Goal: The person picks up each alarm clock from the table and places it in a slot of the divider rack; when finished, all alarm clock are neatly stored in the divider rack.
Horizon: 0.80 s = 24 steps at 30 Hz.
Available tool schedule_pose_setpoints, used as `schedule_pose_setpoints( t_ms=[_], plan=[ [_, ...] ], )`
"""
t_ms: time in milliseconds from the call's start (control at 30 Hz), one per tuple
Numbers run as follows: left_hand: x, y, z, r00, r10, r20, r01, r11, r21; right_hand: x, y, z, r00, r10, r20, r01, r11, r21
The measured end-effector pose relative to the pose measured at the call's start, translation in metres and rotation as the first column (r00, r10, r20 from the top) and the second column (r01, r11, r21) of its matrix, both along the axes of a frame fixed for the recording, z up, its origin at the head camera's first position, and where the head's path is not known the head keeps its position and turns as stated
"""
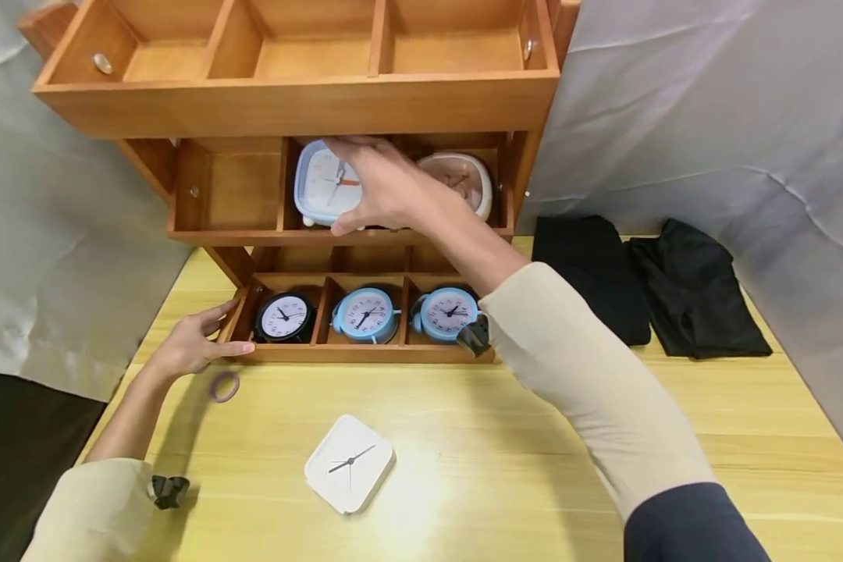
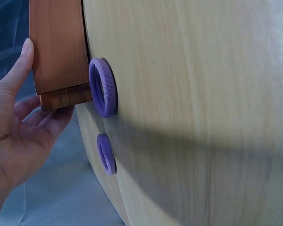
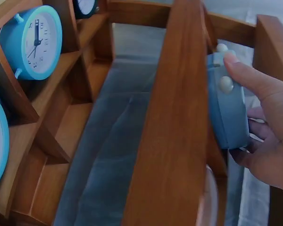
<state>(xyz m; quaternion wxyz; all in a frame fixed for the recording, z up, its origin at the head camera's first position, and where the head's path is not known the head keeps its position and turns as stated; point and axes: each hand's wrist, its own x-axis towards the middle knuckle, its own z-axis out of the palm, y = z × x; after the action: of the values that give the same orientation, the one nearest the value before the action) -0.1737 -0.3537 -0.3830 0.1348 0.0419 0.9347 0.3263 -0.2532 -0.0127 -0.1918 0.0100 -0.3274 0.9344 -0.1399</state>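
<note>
My right hand (image 1: 386,181) grips a pale blue rounded-square alarm clock (image 1: 321,183) in the middle compartment of the rack's middle shelf. In the right wrist view the thumb presses the side of this alarm clock (image 3: 228,110) near its round white foot, with the fingers around the far side. At the left end of the bottom shelf (image 1: 365,353), my left hand (image 1: 191,341) holds the wooden corner, its thumb on the front. The left wrist view shows fingers curled behind that shelf's end (image 2: 61,52). A white square clock (image 1: 351,462) lies face up on the table.
Beside the blue clock sits a pinkish-white rounded object (image 1: 464,178). The bottom shelf holds a black round clock (image 1: 284,317) and two blue round clocks, left (image 1: 367,314) and right (image 1: 449,314). Purple hair ties (image 2: 104,88) lie near my left hand. Black cloths (image 1: 590,273) lie right.
</note>
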Motion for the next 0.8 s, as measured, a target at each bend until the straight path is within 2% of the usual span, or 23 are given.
schedule_pose_setpoints(
  t_ms=[100,267,500,800],
  plan=[
    [0.000,0.002,-0.001,1.000,-0.001,0.008,0.001,1.000,0.005,-0.006,-0.004,-0.002,0.998,-0.019,0.061,0.017,0.999,0.041],
    [0.001,0.002,0.002,1.000,-0.004,0.015,0.004,1.000,-0.005,-0.012,-0.006,-0.003,0.995,-0.028,0.100,0.019,0.996,0.091],
    [0.004,0.000,0.004,1.000,0.000,0.025,0.001,1.000,-0.010,-0.013,-0.008,0.000,0.985,-0.041,0.171,0.027,0.996,0.084],
    [0.004,-0.001,0.004,1.000,0.006,0.016,-0.006,1.000,-0.018,-0.011,-0.012,-0.003,0.986,-0.048,0.157,0.034,0.995,0.090]
  ],
)
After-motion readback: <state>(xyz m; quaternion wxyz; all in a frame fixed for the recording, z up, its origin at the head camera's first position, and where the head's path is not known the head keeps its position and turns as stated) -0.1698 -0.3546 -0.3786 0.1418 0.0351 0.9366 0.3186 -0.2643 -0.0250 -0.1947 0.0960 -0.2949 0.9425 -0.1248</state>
